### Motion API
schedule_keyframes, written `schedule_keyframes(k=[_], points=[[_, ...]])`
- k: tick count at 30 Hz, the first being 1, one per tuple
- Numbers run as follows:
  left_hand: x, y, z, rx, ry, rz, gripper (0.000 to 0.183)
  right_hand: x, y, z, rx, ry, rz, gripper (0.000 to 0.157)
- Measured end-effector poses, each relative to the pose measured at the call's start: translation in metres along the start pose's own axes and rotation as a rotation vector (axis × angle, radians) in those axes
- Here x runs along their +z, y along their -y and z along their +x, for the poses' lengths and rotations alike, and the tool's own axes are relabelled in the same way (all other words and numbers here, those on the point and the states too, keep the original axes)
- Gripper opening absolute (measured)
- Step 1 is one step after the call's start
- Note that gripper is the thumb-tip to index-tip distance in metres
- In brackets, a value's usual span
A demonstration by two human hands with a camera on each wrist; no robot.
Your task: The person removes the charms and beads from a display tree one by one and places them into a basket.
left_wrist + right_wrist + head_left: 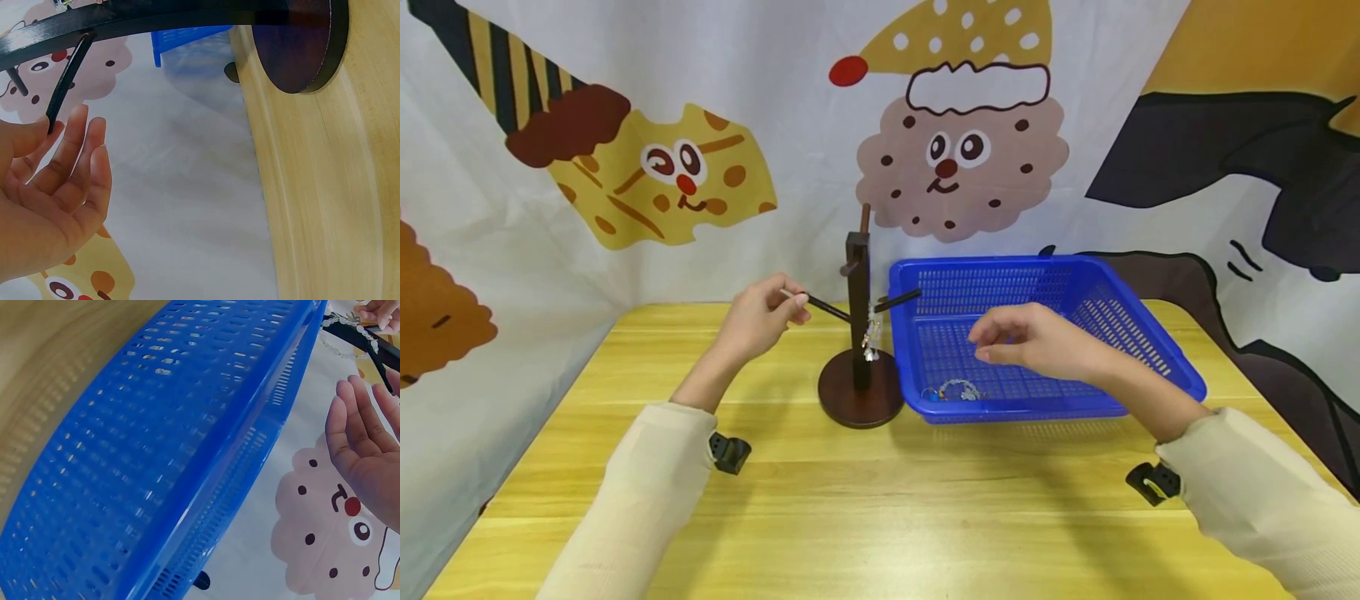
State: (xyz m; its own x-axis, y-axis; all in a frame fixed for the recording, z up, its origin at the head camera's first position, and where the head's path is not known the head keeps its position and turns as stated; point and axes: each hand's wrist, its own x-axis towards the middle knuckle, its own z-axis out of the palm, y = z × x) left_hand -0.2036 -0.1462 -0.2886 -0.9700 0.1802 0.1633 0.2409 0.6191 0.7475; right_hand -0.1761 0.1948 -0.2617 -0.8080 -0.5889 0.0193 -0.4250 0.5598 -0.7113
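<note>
A dark brown wooden stand (858, 287) with several pegs and a round base (842, 400) stands upright on the table. My left hand (760, 318) pinches the tip of its left peg (826, 307) between thumb and forefinger; in the left wrist view the other fingers spread away from the peg (67, 78). From the right side hangs a clear beaded bracelet (872, 335), also visible in the right wrist view as a string of beads (374, 345). My right hand (1037, 340), fingers loosely bent and holding nothing, hovers above the blue basket (1015, 410). Another beaded bracelet (961, 386) lies in its front left corner.
The basket sits just right of the stand, its left rim close to the right peg (898, 300). Behind the wooden table (820, 517) hangs a white cloth (805, 50) with cartoon prints, close to the table's back edge.
</note>
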Motion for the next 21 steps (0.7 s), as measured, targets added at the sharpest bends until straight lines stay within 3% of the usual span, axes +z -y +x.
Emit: schedule_keyframes(k=[21], points=[[-0.001, -0.001, 0.000, -0.014, 0.011, -0.015, 0.019, 0.017, 0.029, 0.031, -0.049, 0.060, -0.015, 0.013]])
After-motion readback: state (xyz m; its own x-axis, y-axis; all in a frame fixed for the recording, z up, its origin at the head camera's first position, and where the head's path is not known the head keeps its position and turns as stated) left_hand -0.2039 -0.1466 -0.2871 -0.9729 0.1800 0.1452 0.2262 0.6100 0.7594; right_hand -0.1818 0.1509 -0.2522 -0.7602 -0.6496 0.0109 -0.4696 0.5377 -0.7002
